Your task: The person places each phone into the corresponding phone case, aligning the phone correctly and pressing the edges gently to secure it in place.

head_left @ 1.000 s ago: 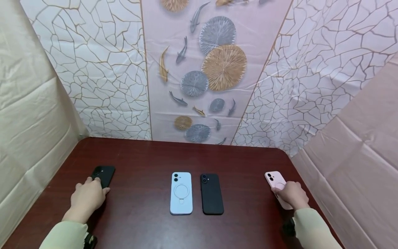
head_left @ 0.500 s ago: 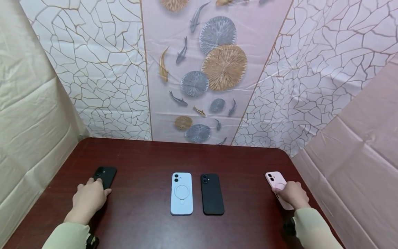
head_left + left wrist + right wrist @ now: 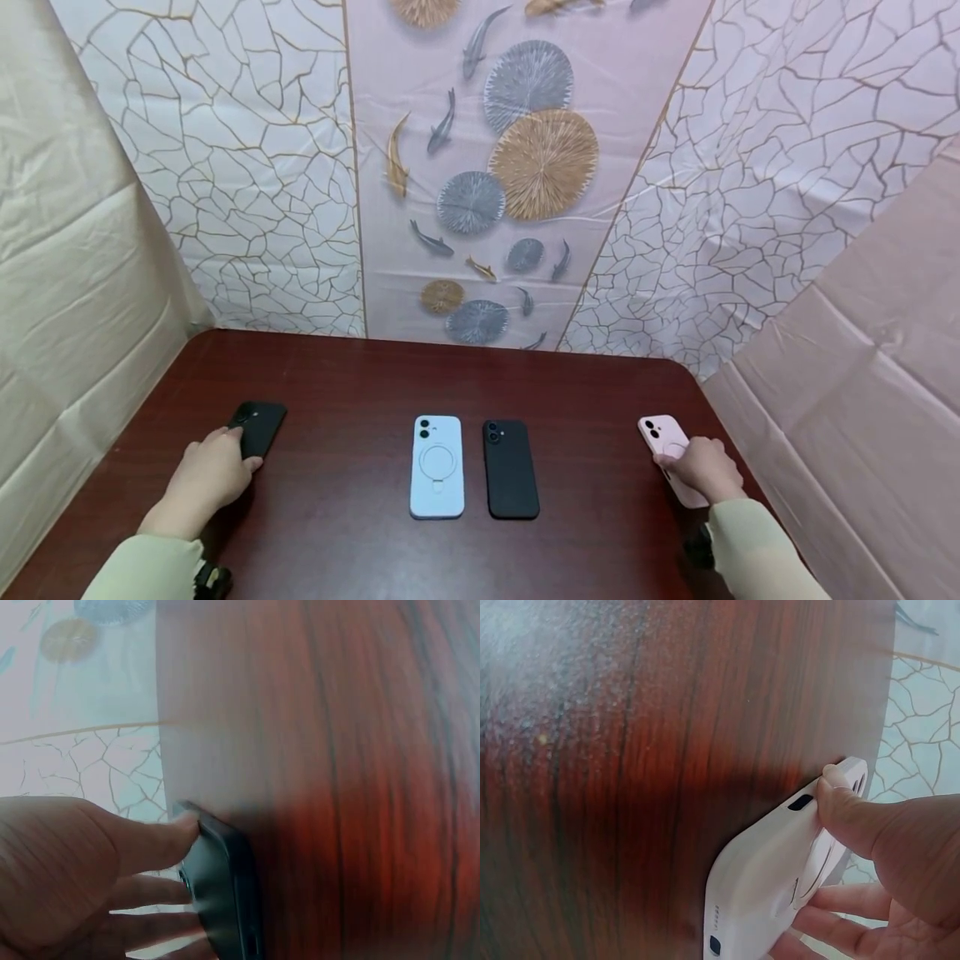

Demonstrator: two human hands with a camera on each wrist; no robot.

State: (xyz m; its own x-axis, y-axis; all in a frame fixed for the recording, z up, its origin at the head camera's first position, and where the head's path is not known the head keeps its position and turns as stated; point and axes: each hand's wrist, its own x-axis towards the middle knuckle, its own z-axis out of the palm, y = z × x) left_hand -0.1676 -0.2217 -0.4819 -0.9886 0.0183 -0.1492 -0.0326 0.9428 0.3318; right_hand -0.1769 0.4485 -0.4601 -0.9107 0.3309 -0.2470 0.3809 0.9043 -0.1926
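At the table's left, my left hand (image 3: 206,477) grips a black phone (image 3: 262,429) that lies back up. Its thumb (image 3: 176,832) is at the phone's edge in the left wrist view, and the other fingers reach over to the far side, with their tips partly hidden. On the right side, my right hand (image 3: 703,468) holds a pink phone (image 3: 663,433), also back up. The right wrist view has that thumb (image 3: 838,791) against the phone's long edge near the side button, with fingers across its back. Part of each phone is covered by the hand.
Mid-table, a light blue phone (image 3: 437,492) with a ring on its back lies beside a second black phone (image 3: 512,475), a small gap between them. The dark red table (image 3: 360,375) meets patterned cloth (image 3: 277,250) at the back. Pale cloth hangs along both sides.
The left black phone has shifted slightly right and turned a little, while my left hand has drawn slightly back to the left. My right hand and the pink phone have stayed nearly still.
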